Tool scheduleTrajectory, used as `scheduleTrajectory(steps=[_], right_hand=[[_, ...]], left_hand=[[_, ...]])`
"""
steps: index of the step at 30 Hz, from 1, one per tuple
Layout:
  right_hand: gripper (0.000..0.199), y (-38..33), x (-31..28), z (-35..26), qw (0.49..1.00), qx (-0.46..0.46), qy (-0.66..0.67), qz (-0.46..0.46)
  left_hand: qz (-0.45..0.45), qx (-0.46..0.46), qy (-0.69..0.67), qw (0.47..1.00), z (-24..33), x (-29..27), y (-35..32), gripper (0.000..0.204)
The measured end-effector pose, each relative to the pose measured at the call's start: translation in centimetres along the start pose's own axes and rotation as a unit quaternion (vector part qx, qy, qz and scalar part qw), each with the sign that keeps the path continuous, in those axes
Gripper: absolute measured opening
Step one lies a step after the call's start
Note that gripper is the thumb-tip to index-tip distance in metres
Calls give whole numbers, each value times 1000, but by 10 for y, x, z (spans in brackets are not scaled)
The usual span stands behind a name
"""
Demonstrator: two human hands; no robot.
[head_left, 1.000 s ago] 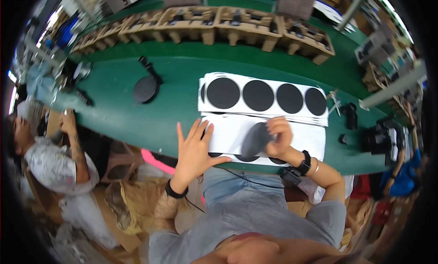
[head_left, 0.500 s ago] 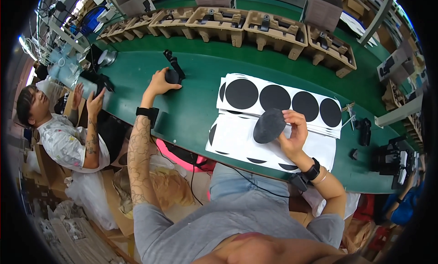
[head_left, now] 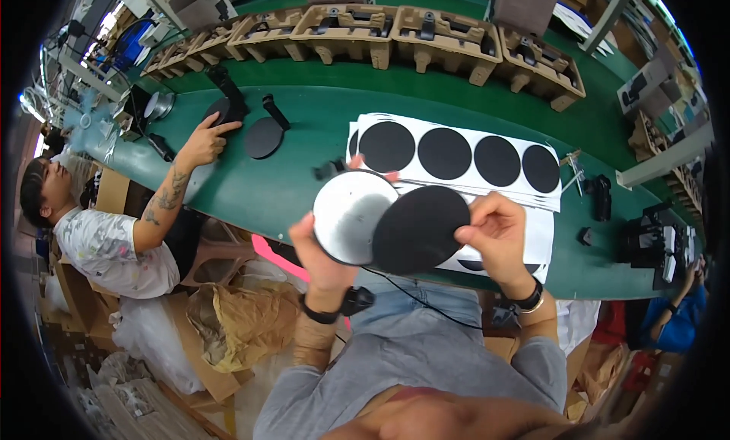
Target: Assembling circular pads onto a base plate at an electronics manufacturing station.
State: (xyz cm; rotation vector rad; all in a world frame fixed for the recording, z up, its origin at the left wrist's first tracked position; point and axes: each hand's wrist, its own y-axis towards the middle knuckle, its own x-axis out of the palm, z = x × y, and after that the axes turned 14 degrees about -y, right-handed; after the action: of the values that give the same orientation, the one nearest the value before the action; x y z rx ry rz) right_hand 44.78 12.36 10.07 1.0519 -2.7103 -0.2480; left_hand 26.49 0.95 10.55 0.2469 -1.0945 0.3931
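Observation:
My left hand (head_left: 319,257) grips a round stand base (head_left: 346,216) by its rim. The base's pale, shiny underside is turned up, and its dark arm is blurred behind it. In my right hand (head_left: 499,238) a thin black round pad (head_left: 422,228) is pinched by its edge. The pad overlaps the right side of the base; whether the two touch, I cannot tell. Beneath them lie white sheets (head_left: 538,231) with rows of black round pads (head_left: 444,152).
Left on the green table (head_left: 304,120) is a black round-based stand (head_left: 265,137). Beyond it, a co-worker's hand (head_left: 201,145) touches another black stand (head_left: 222,109). Cardboard trays (head_left: 449,48) line the back. Black devices (head_left: 646,246) stand at the right end.
My left hand has come back from the left of the table with a stand base, now underside up. The right hand's pad has moved slightly left, over it. The co-worker's hand has reached to a stand.

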Motion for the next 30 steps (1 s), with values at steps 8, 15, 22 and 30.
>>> scheduleTrajectory(steps=[8,15,22,30], right_hand=[[13,-7,13,7,991,80,102,-14],[14,-11,5,-4,991,112,73,-16],[15,-8,15,-4,991,117,57,-8],[15,-5,29,-5,993,99,61,-19]], left_hand=[[-88,-4,-21,996,-44,5,-11,91],[-114,-10,-52,992,-56,18,-9,91],[-114,-3,-36,993,-48,17,-10,90],[-121,2,-8,993,-30,17,-12,98]])
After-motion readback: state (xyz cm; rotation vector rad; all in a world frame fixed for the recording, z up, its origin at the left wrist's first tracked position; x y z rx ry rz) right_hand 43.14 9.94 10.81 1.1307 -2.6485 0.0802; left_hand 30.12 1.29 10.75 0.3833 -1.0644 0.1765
